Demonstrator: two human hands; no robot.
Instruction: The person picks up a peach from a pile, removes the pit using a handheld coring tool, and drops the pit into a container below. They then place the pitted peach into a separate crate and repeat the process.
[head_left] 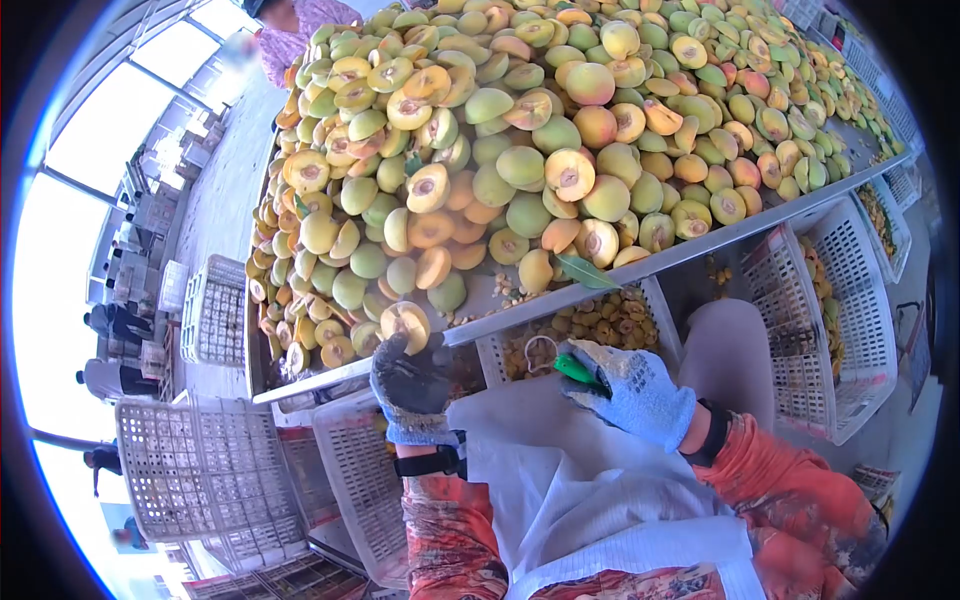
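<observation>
My left hand (410,388), in a blue and dark-stained glove, grips a peach half (405,326) between thumb and fingers at the table's near edge, its cut face towards me. In a blue glove, my right hand (640,392) is closed around the green handle of a pitting tool (575,369). The tool's thin loop-shaped end (541,354) points left, apart from the fruit. A large heap of whole-looking and halved peaches (480,190) covers the metal-edged table (690,240) in front of me. Many cut halves show a pit or a brown hollow.
Below the table edge, a crate (492,362) contains small brownish-yellow pieces. White plastic crates stand at right (850,320) and left (360,480); more crates (200,460) are stacked farther left. A person (290,35) stands behind the heap. A green leaf (587,272) lies on the rim.
</observation>
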